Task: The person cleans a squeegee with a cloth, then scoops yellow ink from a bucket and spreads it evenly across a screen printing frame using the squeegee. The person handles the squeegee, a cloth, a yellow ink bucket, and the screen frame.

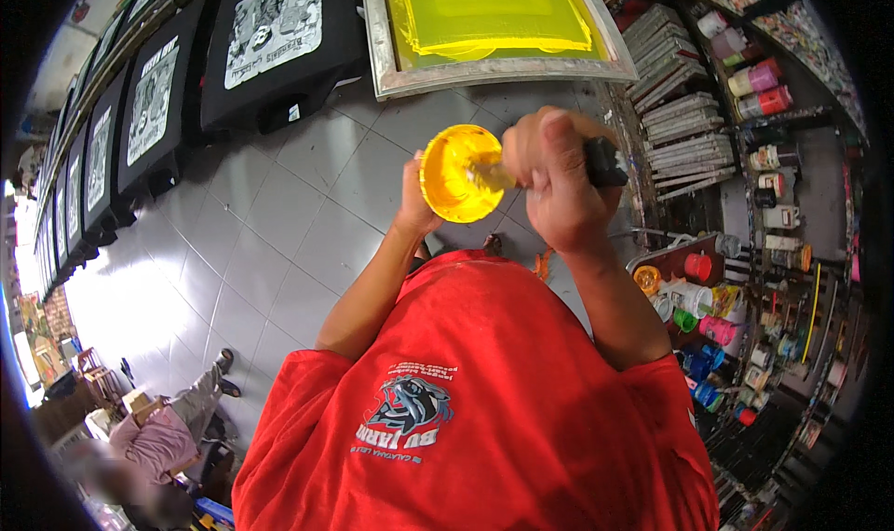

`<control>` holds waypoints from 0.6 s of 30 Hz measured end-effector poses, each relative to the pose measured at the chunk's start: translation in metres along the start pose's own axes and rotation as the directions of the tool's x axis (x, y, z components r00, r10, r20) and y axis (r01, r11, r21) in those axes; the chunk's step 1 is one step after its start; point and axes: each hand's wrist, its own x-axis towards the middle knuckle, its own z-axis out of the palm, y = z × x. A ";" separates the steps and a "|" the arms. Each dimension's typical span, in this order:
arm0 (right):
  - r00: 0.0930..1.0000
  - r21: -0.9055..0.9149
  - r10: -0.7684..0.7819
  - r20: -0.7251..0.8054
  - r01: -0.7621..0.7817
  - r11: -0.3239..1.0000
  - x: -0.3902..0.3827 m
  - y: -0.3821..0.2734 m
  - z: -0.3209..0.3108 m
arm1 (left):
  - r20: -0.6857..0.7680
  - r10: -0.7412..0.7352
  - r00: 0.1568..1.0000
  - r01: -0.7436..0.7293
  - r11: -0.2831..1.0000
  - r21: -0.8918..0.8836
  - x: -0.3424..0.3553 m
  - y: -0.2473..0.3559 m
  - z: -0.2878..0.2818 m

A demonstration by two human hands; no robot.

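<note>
In front of my chest, my left hand is wrapped round the side of a yellow cup. Thick yellow ink coats the inside of the cup. My right hand grips a spatula with a black handle; its ink-smeared blade reaches into the cup and looks blurred by motion. Beyond the cup, a framed printing screen lies flat, with bright yellow ink spread over its olive mesh.
Black printed shirts lie in a row along the left. Stacked frames and shelves of ink tubs stand on the right, near a tray of coloured cups. A person sits at lower left on the grey tiled floor.
</note>
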 end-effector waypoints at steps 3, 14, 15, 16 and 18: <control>0.995 0.096 0.075 0.066 -0.081 0.992 0.002 0.004 0.016 | -0.139 0.069 0.988 -0.070 0.998 -0.004 0.003 -0.020 0.001; 0.998 0.083 -0.036 0.042 0.032 0.996 0.018 0.017 0.028 | -0.174 0.069 0.982 -0.086 0.992 -0.093 -0.007 -0.012 0.006; 0.994 0.008 -0.101 -0.036 0.102 0.995 0.026 0.013 0.031 | -0.159 0.065 0.985 -0.076 0.995 -0.068 -0.009 -0.011 0.003; 0.995 -0.036 -0.099 -0.017 0.098 0.995 0.027 0.014 0.026 | -0.144 0.059 0.988 -0.066 0.997 -0.043 -0.012 -0.007 -0.002; 0.995 -0.120 -0.097 0.031 0.100 0.988 0.027 0.016 0.008 | -0.104 0.059 0.993 -0.062 0.998 -0.030 -0.016 0.002 -0.006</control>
